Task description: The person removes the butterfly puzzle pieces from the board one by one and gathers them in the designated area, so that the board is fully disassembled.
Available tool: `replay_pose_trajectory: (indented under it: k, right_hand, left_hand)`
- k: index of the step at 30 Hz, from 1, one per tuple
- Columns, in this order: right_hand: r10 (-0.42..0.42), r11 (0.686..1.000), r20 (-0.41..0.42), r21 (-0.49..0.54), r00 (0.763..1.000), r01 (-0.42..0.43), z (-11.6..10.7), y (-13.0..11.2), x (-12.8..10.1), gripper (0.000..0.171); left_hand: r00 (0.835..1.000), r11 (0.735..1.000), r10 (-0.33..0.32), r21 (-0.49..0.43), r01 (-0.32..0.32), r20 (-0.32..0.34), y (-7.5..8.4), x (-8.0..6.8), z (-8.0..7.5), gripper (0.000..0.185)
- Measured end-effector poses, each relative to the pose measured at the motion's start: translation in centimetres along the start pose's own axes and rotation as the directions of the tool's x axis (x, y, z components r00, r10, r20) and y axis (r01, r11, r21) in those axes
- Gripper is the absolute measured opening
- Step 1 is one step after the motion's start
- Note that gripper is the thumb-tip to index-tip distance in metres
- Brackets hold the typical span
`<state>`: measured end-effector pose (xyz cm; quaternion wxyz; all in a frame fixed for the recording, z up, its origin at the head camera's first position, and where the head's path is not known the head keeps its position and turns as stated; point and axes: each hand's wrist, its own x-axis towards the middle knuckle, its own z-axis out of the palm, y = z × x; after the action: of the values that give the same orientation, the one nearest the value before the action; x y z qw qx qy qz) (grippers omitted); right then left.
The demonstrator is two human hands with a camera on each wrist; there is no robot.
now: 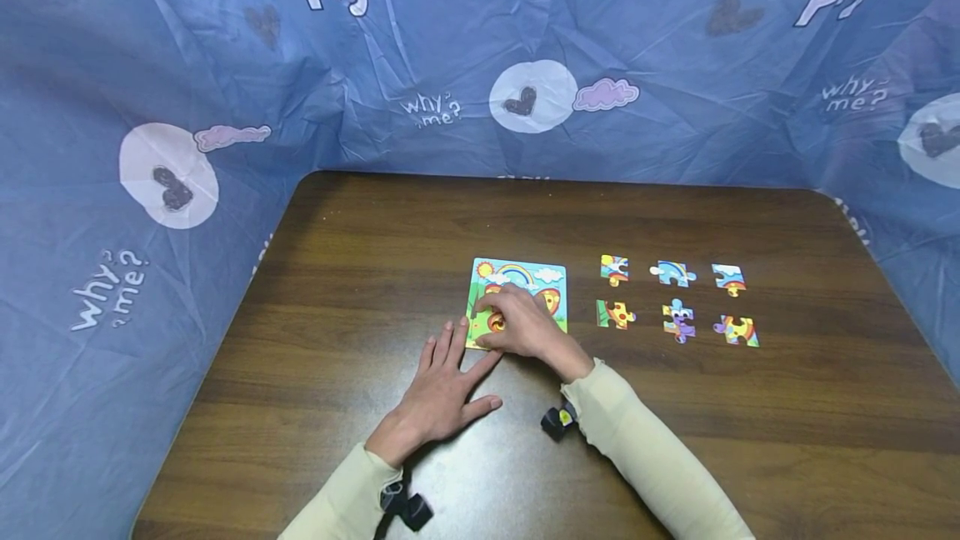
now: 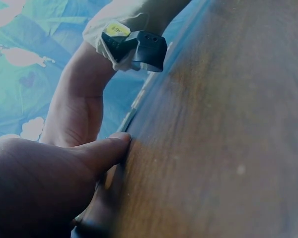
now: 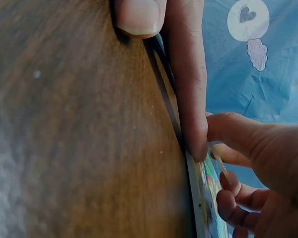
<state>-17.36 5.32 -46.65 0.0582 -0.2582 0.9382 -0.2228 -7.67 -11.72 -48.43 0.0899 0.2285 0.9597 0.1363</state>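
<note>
While the flat left hand (image 1: pixel 442 386) steadies the puzzle board (image 1: pixel 517 300), the right hand (image 1: pixel 525 325) pinches a piece that could slip, shifting the board toward the six loose pieces (image 1: pixel 678 300).

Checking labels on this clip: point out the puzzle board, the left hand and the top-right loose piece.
Puzzle board (image 1: pixel 525 275): head view, on the rainbow near its top edge.
Left hand (image 1: pixel 438 394): head view, back of the hand.
Top-right loose piece (image 1: pixel 729 278): head view, its middle.
</note>
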Motion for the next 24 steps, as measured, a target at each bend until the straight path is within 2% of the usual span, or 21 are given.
replay_pose_trajectory:
  k: [10, 15, 24]
  right_hand:
    - [0.006, 1.000, -0.061, 0.016, 0.998, -0.005, -0.9, 0.8, -1.0, 0.044]
    - [-0.015, 0.999, -0.103, 0.040, 0.995, 0.019, -1.5, 1.4, -1.8, 0.045]
    - [0.009, 0.995, -0.125, 0.103, 0.992, 0.004, -2.8, 2.7, -3.7, 0.046]
  left_hand:
    - [1.000, 1.000, -0.008, 0.002, 0.008, 0.011, 0.0, 0.1, 0.0, 0.065]
    - [1.000, 1.000, -0.009, 0.000, 0.009, 0.006, 0.0, 0.0, 0.1, 0.065]
    - [1.000, 1.000, -0.012, 0.000, 0.012, -0.003, 0.0, 0.1, 0.3, 0.066]
